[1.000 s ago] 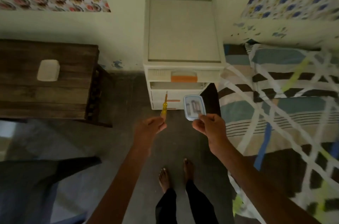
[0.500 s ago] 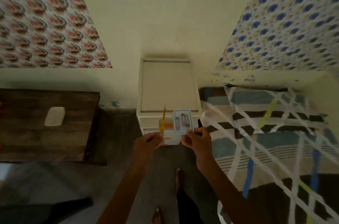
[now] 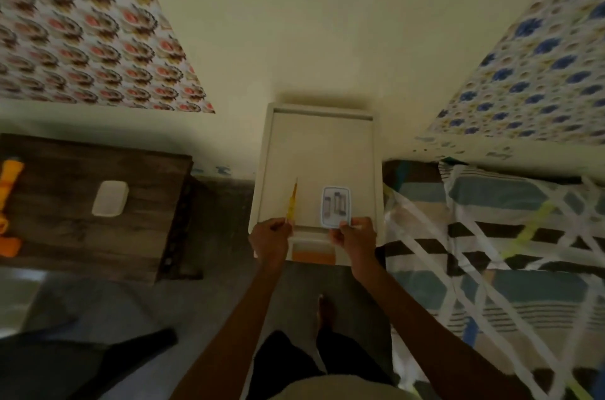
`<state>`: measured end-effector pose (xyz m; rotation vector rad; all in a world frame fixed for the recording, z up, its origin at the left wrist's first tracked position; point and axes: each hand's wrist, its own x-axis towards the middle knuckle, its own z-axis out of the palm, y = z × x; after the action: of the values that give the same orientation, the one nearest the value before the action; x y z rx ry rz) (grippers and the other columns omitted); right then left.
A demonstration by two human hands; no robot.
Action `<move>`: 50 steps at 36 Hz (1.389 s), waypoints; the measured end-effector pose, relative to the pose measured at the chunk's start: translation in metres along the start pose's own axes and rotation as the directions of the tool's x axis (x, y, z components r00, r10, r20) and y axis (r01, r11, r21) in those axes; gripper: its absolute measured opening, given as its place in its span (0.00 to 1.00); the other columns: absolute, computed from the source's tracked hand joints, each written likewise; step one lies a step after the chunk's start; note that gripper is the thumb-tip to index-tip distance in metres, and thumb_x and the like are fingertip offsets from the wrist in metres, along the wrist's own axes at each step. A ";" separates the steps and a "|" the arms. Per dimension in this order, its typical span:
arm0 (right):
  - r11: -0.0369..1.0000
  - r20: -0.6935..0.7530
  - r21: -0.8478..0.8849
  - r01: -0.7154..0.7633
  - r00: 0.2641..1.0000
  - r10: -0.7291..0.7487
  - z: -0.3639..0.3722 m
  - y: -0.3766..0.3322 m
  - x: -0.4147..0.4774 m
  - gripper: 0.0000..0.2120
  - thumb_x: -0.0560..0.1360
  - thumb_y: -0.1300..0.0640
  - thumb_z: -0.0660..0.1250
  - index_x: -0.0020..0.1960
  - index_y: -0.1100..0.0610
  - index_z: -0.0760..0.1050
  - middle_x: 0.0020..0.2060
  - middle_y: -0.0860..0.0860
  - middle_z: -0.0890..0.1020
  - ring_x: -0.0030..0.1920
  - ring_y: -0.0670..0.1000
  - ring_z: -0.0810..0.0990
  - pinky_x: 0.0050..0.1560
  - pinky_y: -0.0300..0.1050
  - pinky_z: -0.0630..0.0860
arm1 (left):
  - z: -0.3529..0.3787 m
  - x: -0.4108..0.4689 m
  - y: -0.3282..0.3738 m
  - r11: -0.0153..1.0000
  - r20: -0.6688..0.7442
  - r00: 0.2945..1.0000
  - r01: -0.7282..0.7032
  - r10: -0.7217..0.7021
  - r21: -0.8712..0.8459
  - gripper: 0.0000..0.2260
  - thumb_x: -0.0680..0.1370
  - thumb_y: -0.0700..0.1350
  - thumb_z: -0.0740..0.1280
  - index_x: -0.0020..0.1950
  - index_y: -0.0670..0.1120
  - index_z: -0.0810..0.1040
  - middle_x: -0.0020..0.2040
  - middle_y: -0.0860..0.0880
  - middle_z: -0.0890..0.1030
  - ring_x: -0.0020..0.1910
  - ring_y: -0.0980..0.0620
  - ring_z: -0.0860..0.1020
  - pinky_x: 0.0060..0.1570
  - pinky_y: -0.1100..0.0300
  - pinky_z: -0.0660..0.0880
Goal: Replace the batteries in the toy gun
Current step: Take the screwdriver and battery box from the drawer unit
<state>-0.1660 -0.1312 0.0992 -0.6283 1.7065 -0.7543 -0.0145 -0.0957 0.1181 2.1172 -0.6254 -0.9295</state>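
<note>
The right hand (image 3: pixel 355 236) pinches the light, stiff battery card (image 3: pixel 336 207) by its bottom edge, the left hand (image 3: pixel 271 236) grips the slim screwdriver (image 3: pixel 291 203) low down, and the orange toy gun (image 3: pixel 9 200), likely light plastic, lies well left of both hands.

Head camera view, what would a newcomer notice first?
Two hands meet in front of the white cabinet in the middle: the left hand pinches a yellow screwdriver, and the right hand holds a pack of batteries. At the far left, an orange toy gun lies on the dark wooden table.
</note>
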 end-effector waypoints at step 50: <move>0.112 0.519 -0.700 0.705 0.610 -0.598 -0.029 0.056 -0.017 0.30 0.67 0.61 0.77 0.66 0.62 0.71 0.62 0.60 0.76 0.62 0.60 0.76 0.64 0.55 0.72 | 0.010 -0.013 -0.104 0.424 0.616 0.604 -0.796 0.505 0.432 0.24 0.63 0.35 0.78 0.58 0.36 0.79 0.57 0.36 0.80 0.54 0.36 0.81 0.55 0.41 0.77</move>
<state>-0.1915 -0.0767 0.0727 -2.2901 1.5606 -0.2917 -0.0159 -0.0266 0.0382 1.8872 -2.1617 -0.6795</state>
